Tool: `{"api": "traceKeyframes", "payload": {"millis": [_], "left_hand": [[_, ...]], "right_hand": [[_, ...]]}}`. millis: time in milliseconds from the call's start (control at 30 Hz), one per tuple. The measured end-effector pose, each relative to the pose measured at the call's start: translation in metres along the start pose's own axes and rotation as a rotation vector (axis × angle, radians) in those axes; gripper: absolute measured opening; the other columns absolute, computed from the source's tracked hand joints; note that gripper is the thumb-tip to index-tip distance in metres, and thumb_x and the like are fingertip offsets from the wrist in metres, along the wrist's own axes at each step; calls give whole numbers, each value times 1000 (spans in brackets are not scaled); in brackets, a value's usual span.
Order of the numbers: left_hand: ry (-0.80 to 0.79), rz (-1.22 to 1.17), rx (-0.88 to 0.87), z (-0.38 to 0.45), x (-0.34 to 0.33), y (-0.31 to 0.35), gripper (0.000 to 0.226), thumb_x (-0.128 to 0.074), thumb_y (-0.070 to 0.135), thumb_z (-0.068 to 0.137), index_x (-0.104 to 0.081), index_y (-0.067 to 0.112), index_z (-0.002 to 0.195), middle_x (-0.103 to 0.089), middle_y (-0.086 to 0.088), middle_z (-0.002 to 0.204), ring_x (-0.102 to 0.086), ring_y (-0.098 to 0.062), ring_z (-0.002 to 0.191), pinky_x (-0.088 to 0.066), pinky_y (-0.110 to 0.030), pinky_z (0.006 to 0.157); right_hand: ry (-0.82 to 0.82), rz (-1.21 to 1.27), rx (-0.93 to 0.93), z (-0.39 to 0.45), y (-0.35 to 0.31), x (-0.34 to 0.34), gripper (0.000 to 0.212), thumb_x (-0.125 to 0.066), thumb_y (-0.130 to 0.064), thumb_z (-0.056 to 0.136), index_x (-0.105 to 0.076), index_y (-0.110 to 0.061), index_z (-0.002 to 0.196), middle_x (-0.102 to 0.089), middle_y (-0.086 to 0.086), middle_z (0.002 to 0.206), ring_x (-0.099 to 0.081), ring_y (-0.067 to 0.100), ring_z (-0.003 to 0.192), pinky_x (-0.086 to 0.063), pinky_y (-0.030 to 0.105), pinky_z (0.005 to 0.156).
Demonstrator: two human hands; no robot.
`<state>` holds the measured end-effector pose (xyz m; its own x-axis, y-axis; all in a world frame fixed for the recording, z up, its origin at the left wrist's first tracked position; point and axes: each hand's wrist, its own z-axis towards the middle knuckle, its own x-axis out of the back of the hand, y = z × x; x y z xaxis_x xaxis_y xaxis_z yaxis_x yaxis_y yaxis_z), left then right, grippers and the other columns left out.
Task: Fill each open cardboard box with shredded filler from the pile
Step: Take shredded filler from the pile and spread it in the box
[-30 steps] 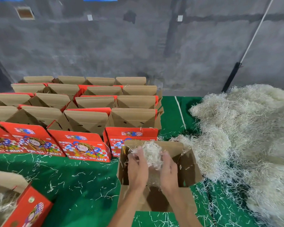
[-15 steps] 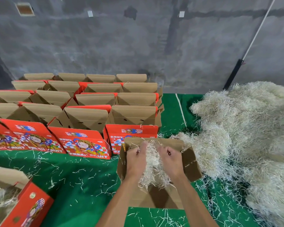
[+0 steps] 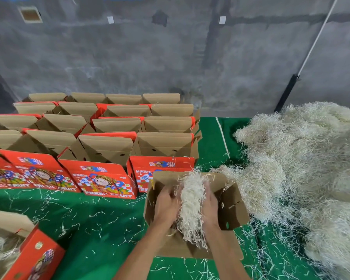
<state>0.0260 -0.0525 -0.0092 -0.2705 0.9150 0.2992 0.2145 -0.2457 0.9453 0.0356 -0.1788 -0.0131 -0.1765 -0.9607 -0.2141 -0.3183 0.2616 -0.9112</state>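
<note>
Fingers of both hands curled round pale stringy filler wad inside open brown box.

One open box stands under two hands, left hand and right hand, which hold one clump of filler between them. Behind and to the left of that box are sixteen red boxes, four rows of four, as far as the frame edge shows. One more red box sits nearer and left of it, and one filler pile lies to its right
</note>
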Motion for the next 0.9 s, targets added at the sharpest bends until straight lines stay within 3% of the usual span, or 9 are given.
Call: {"api": "traceKeyframes", "payload": {"millis": [67,167,267,367,467,567,667,767,900], "left_hand": [[-51,-103,90,-7,-3,-5,56,-45,81,82,-59,29,98,-71,12,85,-68,-6,80,-52,-38,85],[-78,-153,163,-13,-19,-10,14,-50,34,103,-60,25,102,-70,2,99,-69,-12,89,-53,-16,78],[-22,-181,215,-14,-27,-11,28,-46,5,101,-55,31,102,-56,15,96,-57,-9,87,-43,-2,62],[-22,-129,172,-5,-7,-8,35,-53,49,98,-53,25,72,-48,14,59,-45,-6,49,-39,-19,48],[91,-221,189,9,15,-5,52,-49,74,83,-54,23,79,-30,11,48,-29,-13,42,-33,-24,46],[183,-395,270,11,10,-2,48,-62,60,86,-61,25,119,-68,4,98,-65,-19,89,-53,-38,90],[17,-439,325,4,-15,4,89,-65,61,85,-26,20,154,-42,4,148,-41,-22,137,-31,-42,114],[9,-208,356,0,-37,-5,64,-55,55,93,-40,13,139,-52,-3,138,-54,-23,117,-38,-35,102],[114,-184,272,10,-4,-6,66,-64,82,64,-46,21,80,-51,12,67,-48,-6,58,-46,-31,73]], "right_hand": [[113,-121,251,3,1,-6,46,-46,-65,95,-60,-23,104,-67,11,101,-63,24,88,-53,35,84],[152,-167,371,1,4,-20,3,-53,-41,101,-54,-39,103,-65,-12,100,-62,1,92,-51,30,89],[117,-272,422,4,8,-19,43,-46,-59,99,-62,-20,88,-68,3,79,-63,21,72,-53,33,71],[66,-332,375,16,2,10,68,-43,-76,88,-50,-12,64,-44,1,49,-36,20,42,-34,30,44],[146,-271,300,25,-7,39,62,-49,-70,88,-49,-11,68,-45,-1,46,-35,14,35,-30,22,36],[193,-172,233,22,-3,41,68,-48,-70,90,-55,-3,84,-44,-3,49,-36,10,39,-37,23,42],[54,-312,250,10,6,18,74,-41,-76,91,-55,-15,129,-45,-15,66,-43,5,59,-46,28,67],[-36,-469,372,7,8,5,58,-46,-70,92,-62,-17,112,-48,-11,63,-41,4,53,-40,25,59],[16,-388,347,20,-8,46,41,-49,-54,98,-60,-18,82,-44,-3,52,-32,16,43,-28,25,39]]}}
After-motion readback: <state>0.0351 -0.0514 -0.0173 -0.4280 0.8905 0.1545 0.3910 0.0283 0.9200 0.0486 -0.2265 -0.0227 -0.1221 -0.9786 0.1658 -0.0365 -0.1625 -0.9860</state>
